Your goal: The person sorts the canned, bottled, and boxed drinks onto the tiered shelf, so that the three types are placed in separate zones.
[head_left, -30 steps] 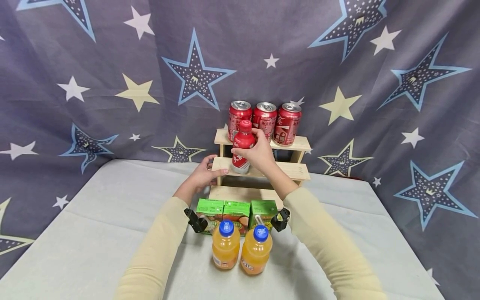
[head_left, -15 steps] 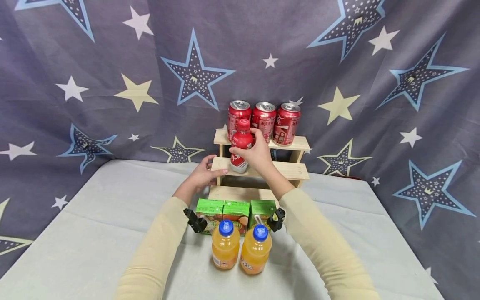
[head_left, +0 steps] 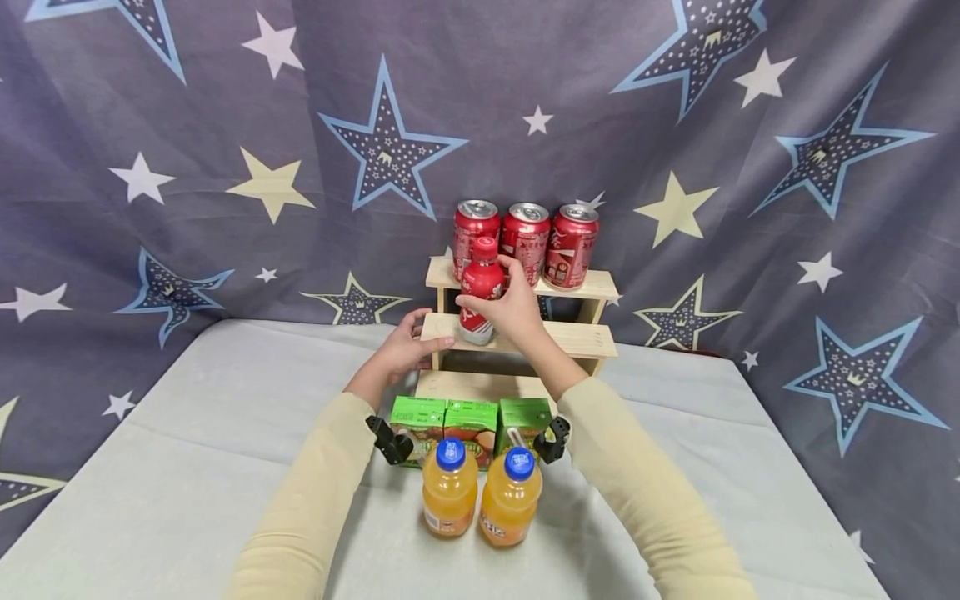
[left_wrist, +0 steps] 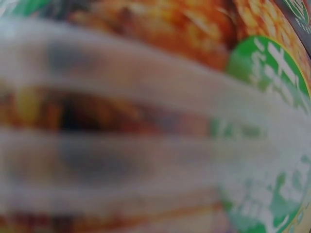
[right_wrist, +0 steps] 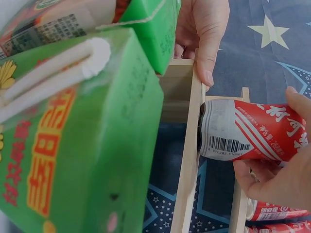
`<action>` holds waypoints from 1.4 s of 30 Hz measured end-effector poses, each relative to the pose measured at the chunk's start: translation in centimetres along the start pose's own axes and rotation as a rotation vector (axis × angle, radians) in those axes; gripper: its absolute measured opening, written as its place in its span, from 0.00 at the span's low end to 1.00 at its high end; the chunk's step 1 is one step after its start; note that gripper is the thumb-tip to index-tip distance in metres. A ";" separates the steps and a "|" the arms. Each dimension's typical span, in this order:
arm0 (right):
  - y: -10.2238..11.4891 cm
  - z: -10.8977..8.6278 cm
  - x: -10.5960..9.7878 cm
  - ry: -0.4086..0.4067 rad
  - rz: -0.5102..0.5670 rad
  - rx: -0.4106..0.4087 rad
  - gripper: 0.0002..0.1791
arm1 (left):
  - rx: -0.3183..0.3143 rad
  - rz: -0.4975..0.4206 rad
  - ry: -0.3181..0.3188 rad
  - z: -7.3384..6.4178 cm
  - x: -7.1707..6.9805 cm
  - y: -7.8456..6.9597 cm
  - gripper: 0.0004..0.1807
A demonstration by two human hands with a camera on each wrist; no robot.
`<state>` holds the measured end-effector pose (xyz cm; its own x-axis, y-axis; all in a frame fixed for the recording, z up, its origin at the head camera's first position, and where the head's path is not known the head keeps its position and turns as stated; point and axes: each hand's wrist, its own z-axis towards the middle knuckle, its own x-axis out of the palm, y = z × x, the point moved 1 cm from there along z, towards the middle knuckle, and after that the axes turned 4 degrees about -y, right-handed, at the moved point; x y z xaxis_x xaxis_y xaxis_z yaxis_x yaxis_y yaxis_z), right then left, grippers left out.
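My right hand (head_left: 513, 307) holds a red drink bottle (head_left: 483, 283) upright, thumb on one side and fingers round the other. The bottle's pale base stands at the left part of the middle tier of a wooden step shelf (head_left: 577, 338). Seen in the right wrist view, the base of the bottle (right_wrist: 252, 130) meets the shelf board. My left hand (head_left: 405, 346) grips the left end of that same tier, thumb on top and fingers round the side. A printed carton (left_wrist: 160, 29) fills the left wrist view, blurred and close, so the left hand is hidden there.
Three red cans, one of them the right can (head_left: 572, 247), stand on the top tier behind the bottle. Green drink cartons (head_left: 471, 417) sit in front of the shelf. Nearer are two orange juice bottles (head_left: 450, 492) with blue caps. Behind hangs a star-patterned cloth (head_left: 225, 100).
The red bottle and my right hand have shifted very slightly left, and the right forearm has edged inward. My left hand keeps its hold on the shelf.
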<state>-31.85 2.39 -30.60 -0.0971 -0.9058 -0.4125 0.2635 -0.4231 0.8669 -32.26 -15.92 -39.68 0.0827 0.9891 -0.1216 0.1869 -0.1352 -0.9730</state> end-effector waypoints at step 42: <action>-2.6 -5.9 -6.2 0.127 0.048 0.020 0.29 | 0.005 -0.002 -0.009 -0.2 0.1 -0.1 0.46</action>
<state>-26.31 9.25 -31.94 0.0373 -0.9151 -0.4015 0.2454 -0.3811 0.8914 -32.04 -15.80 -39.53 0.0736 0.9898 -0.1216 0.1826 -0.1333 -0.9741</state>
